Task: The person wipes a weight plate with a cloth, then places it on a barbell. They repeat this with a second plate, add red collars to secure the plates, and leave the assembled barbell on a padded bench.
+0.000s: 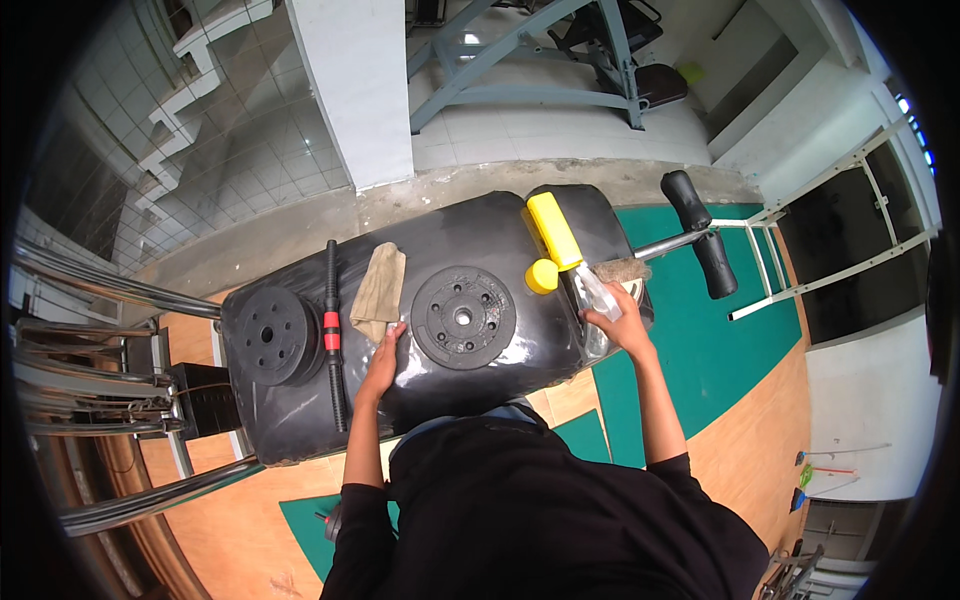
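My left hand [383, 362] grips the lower end of a beige cloth [380, 285], which lies across a black padded bench [420, 235]. Right of the cloth, a black weight plate [463, 345] rests flat on the padding. My right hand [624, 328] is closed around a clear plastic bottle [597, 295] at the bench's right end. Just beyond it are a long yellow container [553, 230] and a round yellow piece [542, 275]. Beside the bottle lies something brown and bristly [622, 270], partly hidden.
At the bench's left end sit stacked black plates [272, 335] and a black dumbbell bar [332, 335] with a red middle. Foam rollers [700, 235] stick out on the right over a green mat [690, 350]. Metal rails [150, 505] stand left; a grey-blue frame [540, 95] stands beyond.
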A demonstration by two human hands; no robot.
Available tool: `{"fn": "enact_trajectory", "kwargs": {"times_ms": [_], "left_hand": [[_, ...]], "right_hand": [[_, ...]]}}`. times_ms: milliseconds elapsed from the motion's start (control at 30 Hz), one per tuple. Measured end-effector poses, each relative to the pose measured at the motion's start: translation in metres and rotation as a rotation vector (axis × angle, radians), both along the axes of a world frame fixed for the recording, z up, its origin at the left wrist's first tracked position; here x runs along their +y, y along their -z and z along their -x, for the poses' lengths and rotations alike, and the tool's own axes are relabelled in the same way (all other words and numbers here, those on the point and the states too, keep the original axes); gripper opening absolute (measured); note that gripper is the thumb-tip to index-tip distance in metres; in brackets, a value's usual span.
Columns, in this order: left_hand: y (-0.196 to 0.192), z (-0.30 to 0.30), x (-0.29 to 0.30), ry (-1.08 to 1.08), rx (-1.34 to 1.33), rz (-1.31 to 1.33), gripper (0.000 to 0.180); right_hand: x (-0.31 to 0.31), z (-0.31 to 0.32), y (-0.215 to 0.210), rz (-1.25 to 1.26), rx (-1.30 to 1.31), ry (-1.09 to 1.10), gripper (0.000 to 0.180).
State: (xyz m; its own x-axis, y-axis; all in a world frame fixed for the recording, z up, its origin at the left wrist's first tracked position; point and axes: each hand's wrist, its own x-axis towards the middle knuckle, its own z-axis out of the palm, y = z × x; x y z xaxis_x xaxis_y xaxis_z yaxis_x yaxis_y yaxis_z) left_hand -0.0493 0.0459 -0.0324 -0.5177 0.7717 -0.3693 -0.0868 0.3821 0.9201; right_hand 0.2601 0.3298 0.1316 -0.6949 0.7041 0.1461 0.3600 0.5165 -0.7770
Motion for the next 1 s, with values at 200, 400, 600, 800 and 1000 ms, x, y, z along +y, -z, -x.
{"fn": "enact_trajectory", "kwargs": {"times_ms": [200, 400, 600, 800, 1000], "left_hand": [[-0.013, -0.001, 0.000, 0.030, 0.047, 0.013, 0.064], [-0.029, -0.004, 0.000, 0.050, 0.092, 0.032, 0.063], [-0.023, -0.001, -0.001, 0.082, 0.128, 0.035, 0.061], [-0.026, -0.004, 0.000, 0.045, 0.071, -0.002, 0.060], [-0.014, 0.002, -0.001, 0.074, 0.041, -0.017, 0.058]], "right_hand": [[0.011, 0.024, 0.018, -0.180, 0.051, 0.028, 0.037], [0.040, 0.034, 0.032, 0.080, 0.113, 0.032, 0.037], [0.049, 0.033, 0.021, 0.028, 0.049, -0.044, 0.039], [0.055, 0.029, 0.047, 0.084, 0.090, -0.017, 0.040], [0.049, 0.027, 0.081, 0.036, 0.137, 0.045, 0.045]]}}
